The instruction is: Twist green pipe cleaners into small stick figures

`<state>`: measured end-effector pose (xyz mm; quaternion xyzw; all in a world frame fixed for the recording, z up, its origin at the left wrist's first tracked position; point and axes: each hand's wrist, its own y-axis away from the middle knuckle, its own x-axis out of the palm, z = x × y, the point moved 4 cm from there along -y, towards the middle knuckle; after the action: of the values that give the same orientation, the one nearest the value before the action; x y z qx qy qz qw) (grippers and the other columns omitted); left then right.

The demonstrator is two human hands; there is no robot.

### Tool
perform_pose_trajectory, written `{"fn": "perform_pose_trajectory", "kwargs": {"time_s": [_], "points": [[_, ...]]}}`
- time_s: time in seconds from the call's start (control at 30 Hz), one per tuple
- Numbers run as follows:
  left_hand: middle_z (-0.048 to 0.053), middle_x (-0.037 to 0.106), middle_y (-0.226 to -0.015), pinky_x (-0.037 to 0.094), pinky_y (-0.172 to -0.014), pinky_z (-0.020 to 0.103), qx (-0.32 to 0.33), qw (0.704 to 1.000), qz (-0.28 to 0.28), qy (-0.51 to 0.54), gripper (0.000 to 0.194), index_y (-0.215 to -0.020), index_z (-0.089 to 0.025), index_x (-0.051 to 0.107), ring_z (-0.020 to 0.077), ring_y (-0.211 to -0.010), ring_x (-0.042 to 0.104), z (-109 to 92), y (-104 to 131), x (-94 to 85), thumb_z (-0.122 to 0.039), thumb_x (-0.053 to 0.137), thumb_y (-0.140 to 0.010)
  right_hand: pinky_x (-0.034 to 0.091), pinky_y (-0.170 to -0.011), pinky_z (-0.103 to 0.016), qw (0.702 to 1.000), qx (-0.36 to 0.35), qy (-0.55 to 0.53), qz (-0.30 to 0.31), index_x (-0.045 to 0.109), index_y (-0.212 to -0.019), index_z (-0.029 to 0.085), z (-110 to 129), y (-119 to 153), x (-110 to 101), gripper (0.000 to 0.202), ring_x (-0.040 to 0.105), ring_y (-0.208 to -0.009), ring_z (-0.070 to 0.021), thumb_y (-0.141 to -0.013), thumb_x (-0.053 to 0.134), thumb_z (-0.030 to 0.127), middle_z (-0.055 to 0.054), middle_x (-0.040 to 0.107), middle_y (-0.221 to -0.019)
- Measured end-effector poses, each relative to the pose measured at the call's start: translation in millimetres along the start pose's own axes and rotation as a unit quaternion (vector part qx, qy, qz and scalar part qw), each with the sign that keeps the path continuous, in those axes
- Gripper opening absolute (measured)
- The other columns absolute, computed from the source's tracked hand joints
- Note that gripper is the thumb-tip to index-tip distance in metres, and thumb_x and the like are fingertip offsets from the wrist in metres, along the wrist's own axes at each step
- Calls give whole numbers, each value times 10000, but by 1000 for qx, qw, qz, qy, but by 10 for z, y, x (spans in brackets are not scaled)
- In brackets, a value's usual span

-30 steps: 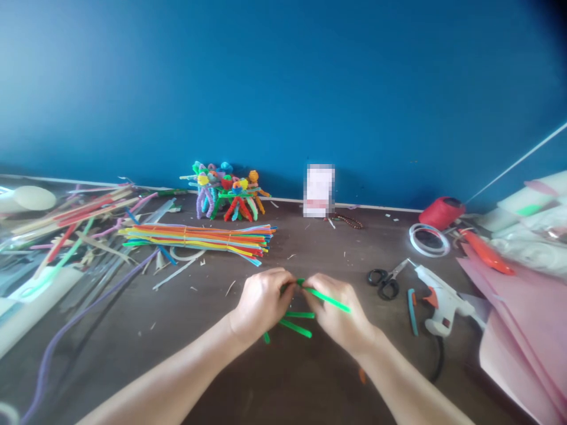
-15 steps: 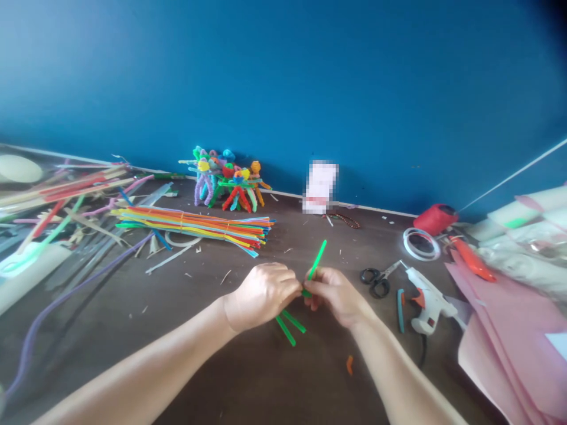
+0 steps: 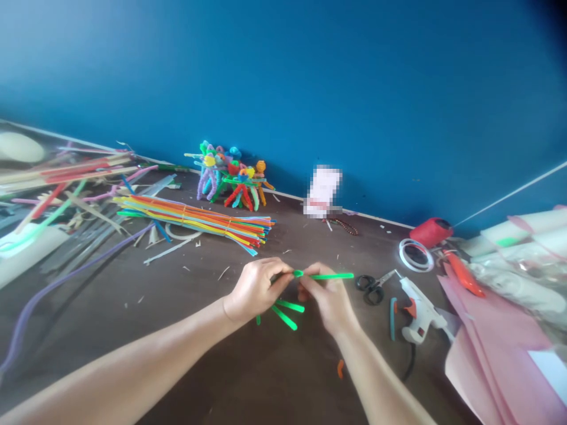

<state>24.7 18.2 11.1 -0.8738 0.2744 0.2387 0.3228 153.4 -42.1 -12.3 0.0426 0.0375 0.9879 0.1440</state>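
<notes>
Between my two hands is a green pipe cleaner (image 3: 332,275), bent and twisted where the fingers meet. My left hand (image 3: 258,284) is closed in a pinch on it at the twist, and several green ends (image 3: 284,317) stick out below that palm. With thumb and fingers my right hand (image 3: 326,298) pinches the same pipe cleaner, whose straight end points right past the knuckles. The fingers hide part of the twisted middle. Beyond my left hand lies a tied bundle of many-coloured pipe cleaners (image 3: 199,221).
Small pipe-cleaner figures (image 3: 234,177) stand by the blue wall. Black-handled scissors (image 3: 373,288), a white glue gun (image 3: 420,313), a ring of tape (image 3: 415,255) and pink sheets (image 3: 491,348) lie to the right. Loose strips and sticks (image 3: 80,183) crowd the left. An orange scrap (image 3: 340,369) lies nearer me.
The upper green end has swung from pointing up to lying nearly level, pointing right. My hands have tilted, and a small twist now shows between the fingertips. The view has shifted slightly.
</notes>
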Motion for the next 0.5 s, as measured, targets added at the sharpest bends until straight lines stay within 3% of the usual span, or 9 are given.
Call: {"fn": "perform_pose_trajectory", "kwargs": {"time_s": [0.1, 0.17, 0.4, 0.47, 0.5], "points": [[8, 587, -655, 383, -571, 198, -17, 999, 1, -29, 142, -713, -165, 593, 106, -621, 539, 36, -14, -9, -212, 484, -791, 436, -523, -224, 976, -115, 181, -37, 577, -714, 180, 111, 46, 22, 94, 538, -501, -105, -731, 582, 273, 31, 559, -572], [11, 588, -663, 383, -572, 198, -11, 999, 9, -48, 149, -724, -167, 602, 109, -630, 541, 39, -12, -3, -210, 477, -792, 436, -535, -227, 961, -147, 232, -36, 584, -774, 183, 140, 66, 46, 107, 545, -525, -111, -735, 575, 283, 19, 577, -628], [21, 599, -665, 408, -613, 227, 53, 996, 22, -71, 192, -763, -188, 634, 127, -658, 546, -36, 8, -12, -264, 462, -806, 423, -495, -222, 960, -132, 246, -38, 562, -688, 183, 213, 82, 42, 119, 511, -468, -106, -756, 544, 279, 32, 531, -525], [33, 630, -760, 427, -677, 261, 37, 999, 7, -30, 201, -868, -200, 629, 150, -734, 560, -10, -16, -50, -337, 549, -745, 418, -464, -218, 968, -112, 219, -43, 561, -684, 182, 213, 72, 6, 129, 509, -444, -103, -751, 553, 292, 33, 535, -521], [42, 636, -815, 430, -715, 281, 12, 1000, -3, 9, 297, -941, -199, 610, 162, -775, 562, 21, -33, -70, -373, 594, -700, 411, -445, -214, 974, -101, 197, -48, 559, -686, 181, 204, 63, -20, 135, 506, -431, -99, -748, 558, 301, 31, 541, -530]]}}
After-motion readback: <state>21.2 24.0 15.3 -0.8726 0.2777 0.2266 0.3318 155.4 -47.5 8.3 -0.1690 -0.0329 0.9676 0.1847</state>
